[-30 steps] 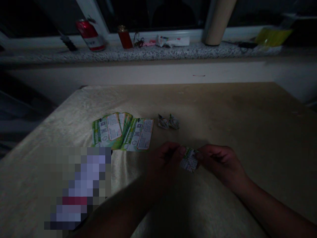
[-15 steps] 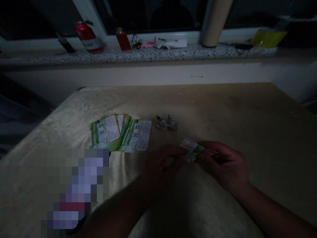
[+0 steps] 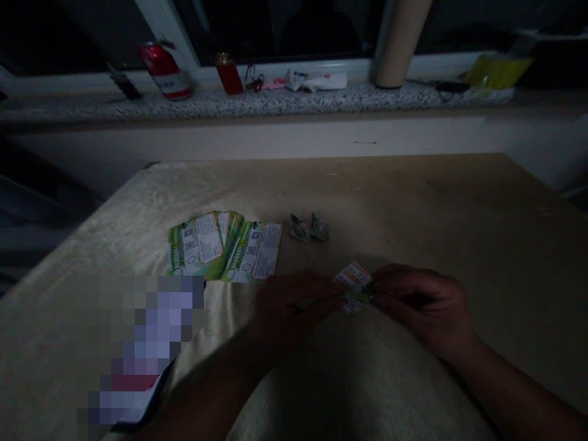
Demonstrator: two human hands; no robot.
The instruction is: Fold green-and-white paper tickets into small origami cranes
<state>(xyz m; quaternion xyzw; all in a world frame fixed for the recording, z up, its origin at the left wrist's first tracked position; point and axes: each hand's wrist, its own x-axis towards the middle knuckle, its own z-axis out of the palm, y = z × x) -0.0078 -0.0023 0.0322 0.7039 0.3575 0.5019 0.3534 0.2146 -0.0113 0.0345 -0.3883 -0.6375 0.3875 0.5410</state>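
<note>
Between my two hands is a small folded paper [image 3: 353, 278], white and green with printed text, its lower part creased and gathered. My left hand [image 3: 294, 306] pinches its left side, and my right hand [image 3: 422, 303] pinches its right side with thumb and fingers. Two small folded paper pieces [image 3: 310, 227] in similar colours sit on the table just beyond. To the left of them lie several flat green printed leaflets [image 3: 252, 251], fanned out and overlapping.
A phone-like object with a blurred screen [image 3: 151, 355] lies by my left forearm. On the speckled windowsill [image 3: 275, 105] stand a red can [image 3: 164, 70], a red bottle [image 3: 228, 73], a cardboard tube [image 3: 399, 49] and a yellow item [image 3: 498, 71]. The cloth-covered table [image 3: 413, 190] reaches the wall.
The held paper has turned and its lower part looks more gathered. My right hand has shifted slightly right, my left slightly left. The leaflets and folded pieces have stayed put.
</note>
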